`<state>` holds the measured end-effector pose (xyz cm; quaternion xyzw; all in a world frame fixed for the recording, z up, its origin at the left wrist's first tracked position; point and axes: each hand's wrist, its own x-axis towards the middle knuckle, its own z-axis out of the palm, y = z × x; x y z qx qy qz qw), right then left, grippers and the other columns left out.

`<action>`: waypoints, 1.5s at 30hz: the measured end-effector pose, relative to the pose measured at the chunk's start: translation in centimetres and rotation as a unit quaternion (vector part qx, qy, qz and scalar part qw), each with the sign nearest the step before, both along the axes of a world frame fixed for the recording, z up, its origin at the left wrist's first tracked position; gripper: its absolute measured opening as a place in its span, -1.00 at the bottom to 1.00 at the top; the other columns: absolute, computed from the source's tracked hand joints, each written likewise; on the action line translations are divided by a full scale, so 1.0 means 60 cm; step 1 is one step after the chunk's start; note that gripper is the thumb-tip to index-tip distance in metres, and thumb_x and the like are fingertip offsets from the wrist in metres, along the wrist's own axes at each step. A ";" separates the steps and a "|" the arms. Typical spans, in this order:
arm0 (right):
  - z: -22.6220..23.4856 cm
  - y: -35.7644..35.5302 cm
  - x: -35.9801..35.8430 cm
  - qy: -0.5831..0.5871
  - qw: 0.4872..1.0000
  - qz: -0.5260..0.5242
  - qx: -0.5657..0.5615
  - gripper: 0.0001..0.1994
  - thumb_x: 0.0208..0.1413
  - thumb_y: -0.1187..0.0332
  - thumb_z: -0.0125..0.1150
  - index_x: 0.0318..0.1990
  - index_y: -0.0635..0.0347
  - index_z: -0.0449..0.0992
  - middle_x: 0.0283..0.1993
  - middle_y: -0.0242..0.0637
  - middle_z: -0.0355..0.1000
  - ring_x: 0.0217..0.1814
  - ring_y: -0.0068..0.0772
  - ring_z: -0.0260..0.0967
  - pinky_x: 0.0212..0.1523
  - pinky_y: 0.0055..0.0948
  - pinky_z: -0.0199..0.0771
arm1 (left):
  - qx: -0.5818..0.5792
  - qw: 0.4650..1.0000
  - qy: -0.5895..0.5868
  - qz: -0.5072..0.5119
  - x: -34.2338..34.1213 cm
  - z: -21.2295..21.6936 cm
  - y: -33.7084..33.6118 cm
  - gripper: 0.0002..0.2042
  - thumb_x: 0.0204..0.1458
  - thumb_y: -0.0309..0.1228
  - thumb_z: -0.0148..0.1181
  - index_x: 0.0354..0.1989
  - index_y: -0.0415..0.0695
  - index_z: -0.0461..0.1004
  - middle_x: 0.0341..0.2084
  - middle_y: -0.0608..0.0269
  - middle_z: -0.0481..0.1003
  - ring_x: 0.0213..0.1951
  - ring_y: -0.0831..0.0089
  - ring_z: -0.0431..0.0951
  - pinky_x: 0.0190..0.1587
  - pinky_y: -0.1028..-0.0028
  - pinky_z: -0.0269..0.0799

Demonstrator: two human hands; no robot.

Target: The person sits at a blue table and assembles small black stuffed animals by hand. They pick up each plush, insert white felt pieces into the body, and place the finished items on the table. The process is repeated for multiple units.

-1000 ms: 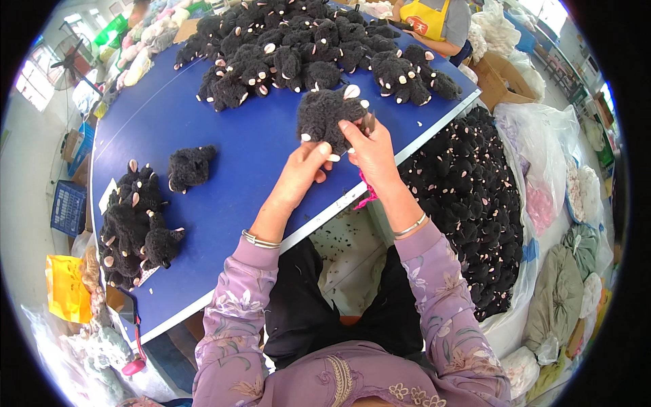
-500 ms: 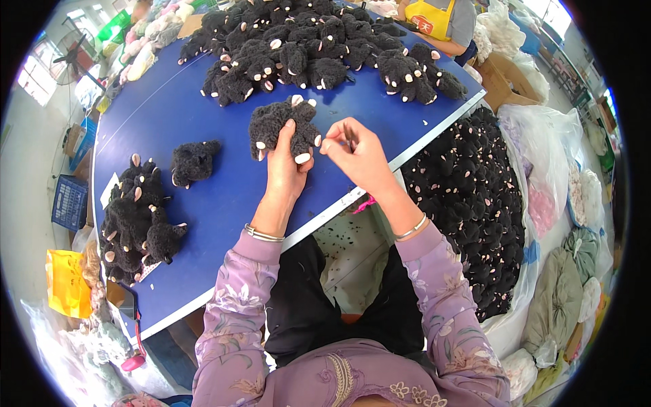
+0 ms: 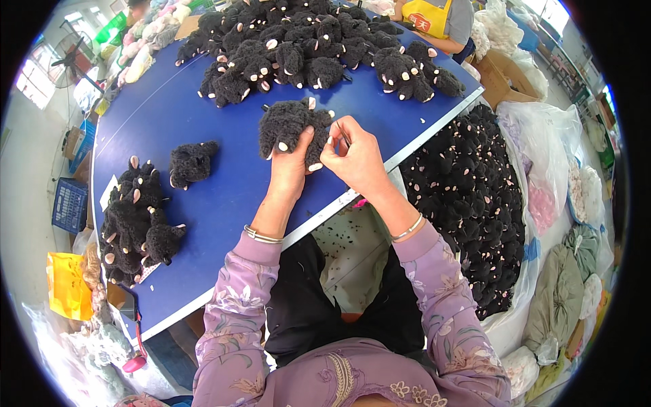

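A fluffy black plush toy (image 3: 283, 125) with small pale feet and ears is held above the blue table. My left hand (image 3: 293, 166) is closed around its underside, thumb pressed on the fur. My right hand (image 3: 354, 152) touches the toy's right side, thumb and forefinger pinched at one of its pale tips. A slim dark tool (image 3: 344, 133) is tucked in the right hand's fingers; its kind is mostly hidden. One single black plush toy (image 3: 192, 165) lies to the left, beside a small pile of black plush toys (image 3: 132, 220).
A large heap of black plush toys (image 3: 285, 47) covers the table's far side. On the right, a big bag of black plush toys (image 3: 468, 210) stands against the table edge (image 3: 319, 218). Across the table is a person in a yellow apron (image 3: 426, 17). A blue crate (image 3: 70, 205) sits at left.
The held plush toy has turned and shifted slightly right. My right hand has come in against its side, where before it was a little apart.
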<state>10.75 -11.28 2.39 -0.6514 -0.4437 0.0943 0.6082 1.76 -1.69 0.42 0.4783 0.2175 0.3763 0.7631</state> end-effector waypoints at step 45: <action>0.007 -0.018 -0.009 0.081 0.984 0.155 -0.026 -0.86 -0.01 0.54 0.21 -0.45 0.21 0.33 -0.54 -0.55 0.28 -0.51 -0.80 0.17 -0.50 -0.70 0.20 | -0.014 0.999 -0.049 -0.019 -0.010 -0.005 0.019 -0.73 0.12 -0.37 0.18 -0.03 -0.15 0.39 -0.24 0.32 0.47 -0.31 0.56 0.49 -0.42 0.56 0.45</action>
